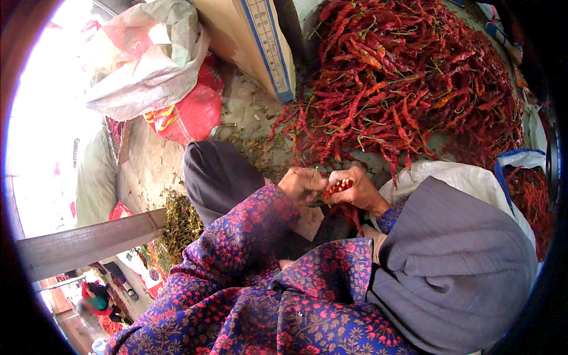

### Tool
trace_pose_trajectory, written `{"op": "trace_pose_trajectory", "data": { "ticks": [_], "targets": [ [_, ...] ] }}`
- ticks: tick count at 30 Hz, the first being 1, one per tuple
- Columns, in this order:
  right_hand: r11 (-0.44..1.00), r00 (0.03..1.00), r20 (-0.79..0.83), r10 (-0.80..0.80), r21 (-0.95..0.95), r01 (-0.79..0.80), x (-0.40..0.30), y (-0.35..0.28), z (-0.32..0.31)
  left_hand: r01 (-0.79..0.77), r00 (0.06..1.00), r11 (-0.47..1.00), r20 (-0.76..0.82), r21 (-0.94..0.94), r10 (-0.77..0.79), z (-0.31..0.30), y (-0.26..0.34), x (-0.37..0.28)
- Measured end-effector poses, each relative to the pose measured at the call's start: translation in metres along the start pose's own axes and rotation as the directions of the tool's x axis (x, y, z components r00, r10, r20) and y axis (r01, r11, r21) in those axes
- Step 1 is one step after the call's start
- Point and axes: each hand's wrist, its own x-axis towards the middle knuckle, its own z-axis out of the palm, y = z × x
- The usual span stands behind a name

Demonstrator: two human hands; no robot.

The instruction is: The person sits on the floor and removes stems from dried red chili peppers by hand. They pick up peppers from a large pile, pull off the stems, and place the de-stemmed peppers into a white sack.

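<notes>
A bunch of dried red chillies (341, 186) is gripped in my right hand (361, 191), with several pale, stemless ends facing my left hand (301, 183). The fingers of my left hand are bent together right beside these ends. A small greenish tip sticks up by them, but whether they pinch a stem is hidden. More red chillies (350, 215) hang below my right hand, between my knees. Just beyond both hands, a large heap of dried red chillies (412, 80), many with stems, spreads over the ground.
A cardboard box (248, 40) stands left of the heap, near a white woven sack (151, 57) and a red plastic bag (195, 113). Loose stems (177, 226) lie by a grey post (93, 235). Right of my knee is a chilli-filled sack (528, 191). Another person (97, 297) is farther off.
</notes>
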Motion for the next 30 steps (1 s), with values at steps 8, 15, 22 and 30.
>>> {"op": "trace_pose_trajectory", "data": {
  "ticks": [8, 15, 22, 30],
  "targets": [
    [0.998, 0.997, 0.063, 0.046, 0.041, -0.049, 0.003, 0.015, 0.007, -0.42, 0.874, 0.725, 0.03, 0.547, 0.484, 0.02, 0.049, -0.03],
    [0.897, 0.955, -0.171, 0.241, 0.415, -0.152, 0.006, -0.009, -0.002, 0.253, 0.814, -0.327, -0.018, 0.91, 0.581, -0.132, 0.046, -0.024],
    [0.881, 0.959, -0.093, 0.266, 0.426, -0.203, 0.008, -0.001, -0.002, 0.222, 0.704, -0.256, 0.028, 0.941, 0.71, -0.136, 0.075, 0.019],
    [0.894, 0.965, -0.111, 0.237, 0.413, -0.172, 0.009, -0.007, -0.003, 0.259, 0.698, 0.146, -0.289, 0.955, 0.655, -0.103, 0.074, 0.1]
  ]
}}
